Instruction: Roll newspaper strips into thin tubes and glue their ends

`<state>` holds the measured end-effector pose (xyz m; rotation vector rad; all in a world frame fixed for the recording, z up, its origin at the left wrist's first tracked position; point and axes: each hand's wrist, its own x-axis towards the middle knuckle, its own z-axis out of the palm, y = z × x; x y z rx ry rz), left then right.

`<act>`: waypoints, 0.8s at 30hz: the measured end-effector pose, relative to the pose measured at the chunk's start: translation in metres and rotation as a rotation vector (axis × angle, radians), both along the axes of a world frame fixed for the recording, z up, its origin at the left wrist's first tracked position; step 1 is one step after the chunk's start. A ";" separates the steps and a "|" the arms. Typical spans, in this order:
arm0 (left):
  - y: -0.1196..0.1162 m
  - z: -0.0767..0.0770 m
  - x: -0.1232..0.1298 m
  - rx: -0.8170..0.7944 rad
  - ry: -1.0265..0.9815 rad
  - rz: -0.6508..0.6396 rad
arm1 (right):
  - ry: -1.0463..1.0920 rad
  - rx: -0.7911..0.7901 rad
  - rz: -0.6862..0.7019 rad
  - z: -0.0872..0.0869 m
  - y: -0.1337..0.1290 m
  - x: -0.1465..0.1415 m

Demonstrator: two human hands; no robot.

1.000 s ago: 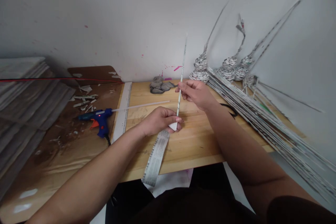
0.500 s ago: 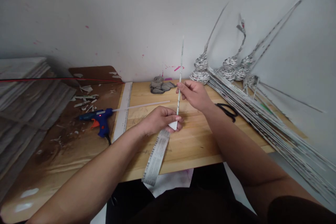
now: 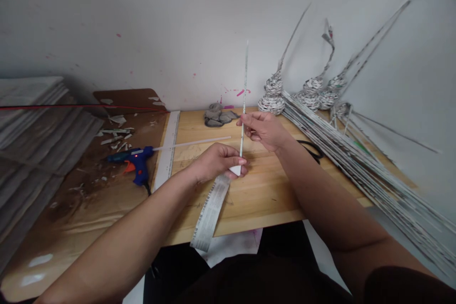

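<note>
A thin rolled newspaper tube (image 3: 245,80) stands almost upright between my hands, over the wooden board. My left hand (image 3: 223,160) pinches its lower end, where the flat newspaper strip (image 3: 210,213) feeds into the roll and hangs down past the board's front edge. Higher up, the thumb and fingers of my right hand (image 3: 261,128) are closed round the tube. To the left lies a blue glue gun (image 3: 138,161) with a lit red light and a long glue stick (image 3: 192,142) in its back.
Bundled paper tubes (image 3: 335,161) lie across the right side, with black-handled scissors (image 3: 311,149) beside them. Woven paper shapes (image 3: 272,95) stand against the wall. A grey cloth (image 3: 218,116) lies at the back; stacked newspaper (image 3: 35,142) is on the left.
The tube's tip reaches slightly higher. My right hand has shifted a little downward along the tube, its fingers somewhat changed in pose. My left hand has stayed nearly in place.
</note>
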<state>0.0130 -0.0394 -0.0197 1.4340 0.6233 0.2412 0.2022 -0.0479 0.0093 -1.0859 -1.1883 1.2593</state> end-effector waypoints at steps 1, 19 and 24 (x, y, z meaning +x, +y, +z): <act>0.000 0.000 0.000 0.003 0.004 0.004 | -0.003 -0.003 0.019 0.001 -0.001 -0.001; -0.001 0.000 0.000 -0.030 0.003 0.046 | -0.076 0.009 -0.006 0.001 -0.001 0.002; -0.001 0.001 0.000 -0.030 -0.018 0.058 | -0.035 -0.018 0.132 0.002 -0.002 0.002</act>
